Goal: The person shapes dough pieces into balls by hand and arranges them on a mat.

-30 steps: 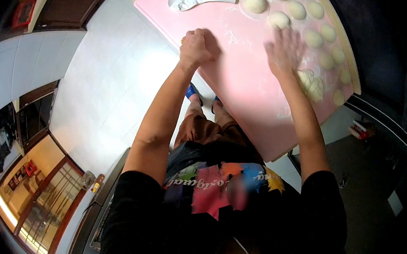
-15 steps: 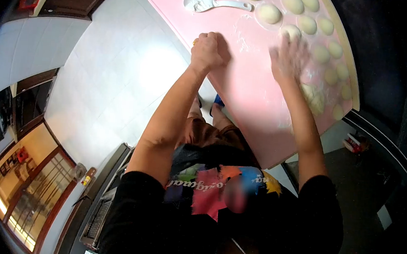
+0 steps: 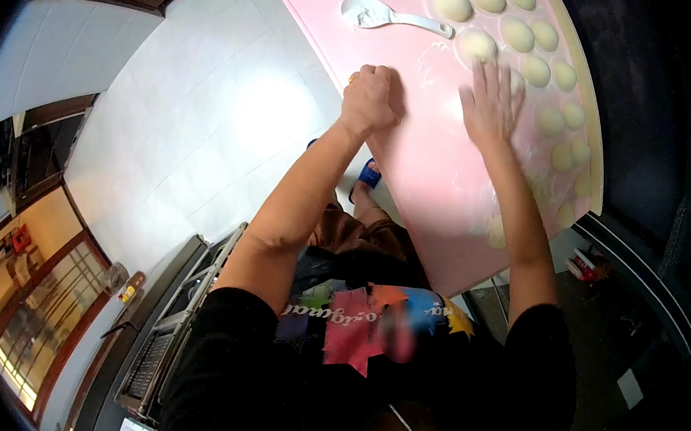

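My right hand (image 3: 491, 109) is over the pink mat (image 3: 426, 153), palm down with fingers spread and slightly blurred. Its fingertips reach the near edge of a pale round dough ball (image 3: 478, 46). Another dough ball (image 3: 518, 82) is partly covered by its fingers. My left hand (image 3: 370, 99) is closed in a fist at the mat's left edge, a yellowish ring on one finger. Its palm side is hidden, so I cannot tell whether anything is inside. Beyond both hands lies a white spoon (image 3: 368, 14) with white powder in its bowl.
Several more dough balls (image 3: 535, 70) lie along the mat's right side, some flatter than others. White powder is smeared across the surface. A wooden border (image 3: 595, 145) runs along the right edge. Left of the table is a pale tiled floor (image 3: 209, 102), with a blue slipper (image 3: 370, 173) below.
My right hand has shifted left and forward relative to the dough, from one ball towards its neighbour. My left fist stays at the mat's edge. The whole view has shifted slightly.
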Demonstrator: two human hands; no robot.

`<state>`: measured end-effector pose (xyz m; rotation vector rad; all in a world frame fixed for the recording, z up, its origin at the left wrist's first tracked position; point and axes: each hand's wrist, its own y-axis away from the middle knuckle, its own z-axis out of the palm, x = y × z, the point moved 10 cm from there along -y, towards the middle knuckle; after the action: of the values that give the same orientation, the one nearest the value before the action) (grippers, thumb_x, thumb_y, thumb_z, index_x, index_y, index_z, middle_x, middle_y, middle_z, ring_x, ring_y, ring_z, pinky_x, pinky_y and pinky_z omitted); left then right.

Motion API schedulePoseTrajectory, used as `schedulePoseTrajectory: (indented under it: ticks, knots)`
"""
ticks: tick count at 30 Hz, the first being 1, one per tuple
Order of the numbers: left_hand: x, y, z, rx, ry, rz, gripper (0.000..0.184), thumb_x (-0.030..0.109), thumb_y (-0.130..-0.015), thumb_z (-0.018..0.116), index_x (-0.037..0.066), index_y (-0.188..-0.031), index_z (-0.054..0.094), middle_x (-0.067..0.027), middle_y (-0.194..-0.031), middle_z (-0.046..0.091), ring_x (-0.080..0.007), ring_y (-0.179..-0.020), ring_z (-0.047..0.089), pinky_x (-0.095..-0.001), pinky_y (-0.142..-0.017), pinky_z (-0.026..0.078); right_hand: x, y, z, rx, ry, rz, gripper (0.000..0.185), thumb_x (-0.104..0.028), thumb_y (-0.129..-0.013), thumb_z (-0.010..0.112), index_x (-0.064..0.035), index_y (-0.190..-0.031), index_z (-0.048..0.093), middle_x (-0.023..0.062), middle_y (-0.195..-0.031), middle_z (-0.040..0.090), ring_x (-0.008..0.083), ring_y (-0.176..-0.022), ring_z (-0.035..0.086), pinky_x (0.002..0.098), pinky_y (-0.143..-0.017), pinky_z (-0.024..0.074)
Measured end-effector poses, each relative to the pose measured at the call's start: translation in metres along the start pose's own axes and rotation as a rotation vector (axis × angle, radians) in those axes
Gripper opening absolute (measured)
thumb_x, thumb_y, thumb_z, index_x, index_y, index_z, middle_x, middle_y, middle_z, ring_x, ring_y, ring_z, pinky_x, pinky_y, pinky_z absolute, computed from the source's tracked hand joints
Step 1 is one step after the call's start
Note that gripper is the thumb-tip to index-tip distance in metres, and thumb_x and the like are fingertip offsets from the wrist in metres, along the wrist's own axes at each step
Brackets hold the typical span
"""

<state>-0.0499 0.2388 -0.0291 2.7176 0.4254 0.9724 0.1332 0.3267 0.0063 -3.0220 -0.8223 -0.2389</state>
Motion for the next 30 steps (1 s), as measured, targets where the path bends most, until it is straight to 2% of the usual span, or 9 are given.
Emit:
schedulePoseTrajectory:
  ticks: [2, 4, 8, 11, 15, 18, 21, 25, 30]
  knots:
    - [0.01, -0.01, 0.0, 0.037, 0.02, 0.011, 0.06, 0.022, -0.065, 0.082, -0.001, -0.116, 0.059, -0.0246, -0.118, 0.06, -0.0414, -0.112, 0.059, -0.0473, -0.095, 0.052, 0.007, 0.043, 0.016, -0.091, 0.197, 0.004, 0.069, -0.054, -0.102, 0.039, -0.0168, -0.159, 0.027, 0.0111, -0.167, 0.018, 0.0352, -0.154, 0.012, 0.0618, -0.121, 0.0036]
    - [0.007, -0.013, 0.005, 0.053, 0.028, 0.008, 0.06, 0.022, -0.065, 0.082, 0.0, -0.115, 0.059, -0.0245, -0.118, 0.06, -0.0415, -0.112, 0.059, -0.0473, -0.095, 0.052, -0.052, 0.058, 0.002, -0.195, 0.073, -0.124, 0.066, -0.05, -0.102, 0.041, -0.0187, -0.159, 0.028, 0.0105, -0.167, 0.018, 0.0382, -0.153, 0.01, 0.0644, -0.12, 0.0027]
    - [0.015, -0.013, 0.003, 0.048, 0.02, 0.054, 0.059, 0.016, -0.066, 0.081, 0.002, -0.119, 0.059, -0.0223, -0.121, 0.059, -0.0405, -0.114, 0.058, -0.0453, -0.096, 0.052, -0.104, -0.033, -0.036, 0.215, -0.235, -0.259, 0.061, -0.046, -0.102, 0.044, -0.0188, -0.156, 0.034, 0.0112, -0.163, 0.028, 0.0316, -0.151, 0.023, 0.0593, -0.12, 0.0154]
    - [0.014, -0.003, 0.007, -0.047, 0.009, -0.005, 0.065, 0.015, -0.064, 0.084, 0.003, -0.123, 0.058, -0.0206, -0.123, 0.058, -0.0388, -0.116, 0.058, -0.043, -0.097, 0.052, -0.064, -0.061, -0.03, 0.333, -0.205, -0.204, 0.06, -0.043, -0.101, 0.046, -0.0165, -0.154, 0.036, 0.0119, -0.162, 0.03, 0.034, -0.149, 0.026, 0.0597, -0.119, 0.018]
    - [0.018, -0.006, 0.012, -0.03, -0.015, -0.021, 0.071, 0.019, -0.06, 0.089, 0.002, -0.122, 0.057, -0.0207, -0.125, 0.057, -0.0384, -0.117, 0.058, -0.0426, -0.097, 0.053, 0.001, 0.029, -0.001, 0.06, -0.329, -0.221, 0.061, -0.037, -0.1, 0.05, -0.0124, -0.154, 0.035, 0.0126, -0.162, 0.03, 0.0349, -0.15, 0.025, 0.0573, -0.121, 0.0173]
    - [0.023, -0.013, 0.006, -0.024, 0.031, 0.029, 0.063, 0.021, -0.064, 0.084, -0.003, -0.116, 0.059, -0.0229, -0.12, 0.059, -0.0403, -0.114, 0.058, -0.0455, -0.098, 0.051, 0.022, 0.101, 0.006, 0.112, -0.402, -0.206, 0.064, -0.033, -0.098, 0.056, -0.0048, -0.152, 0.036, 0.0197, -0.16, 0.03, 0.0397, -0.148, 0.028, 0.0575, -0.12, 0.0188]
    - [0.018, -0.02, 0.005, -0.012, 0.038, 0.052, 0.065, 0.022, -0.062, 0.085, -0.002, -0.116, 0.059, -0.0229, -0.12, 0.06, -0.0393, -0.114, 0.058, -0.0448, -0.099, 0.051, 0.036, 0.129, -0.008, 0.381, -0.758, -0.079, 0.071, -0.019, -0.085, 0.075, 0.0036, -0.142, 0.04, 0.0313, -0.151, 0.035, 0.0475, -0.142, 0.034, 0.0586, -0.117, 0.0276]
    - [0.008, -0.02, 0.005, -0.022, -0.014, 0.027, 0.072, 0.025, -0.061, 0.088, -0.001, -0.121, 0.059, -0.0226, -0.12, 0.059, -0.0393, -0.114, 0.058, -0.044, -0.099, 0.051, 0.03, 0.107, -0.008, 0.413, -0.771, -0.011, 0.074, -0.018, -0.08, 0.081, 0.0018, -0.139, 0.043, 0.0273, -0.147, 0.04, 0.0448, -0.137, 0.04, 0.0552, -0.114, 0.035]
    - [0.008, -0.019, 0.003, -0.049, -0.047, 0.015, 0.075, 0.029, -0.062, 0.088, -0.001, -0.124, 0.057, -0.0228, -0.121, 0.058, -0.0399, -0.114, 0.057, -0.0439, -0.1, 0.051, 0.012, 0.086, 0.007, 0.31, -0.724, -0.086, 0.059, -0.015, -0.073, 0.084, -0.0038, -0.125, 0.059, 0.0152, -0.138, 0.053, 0.0351, -0.129, 0.049, 0.0472, -0.108, 0.0431]
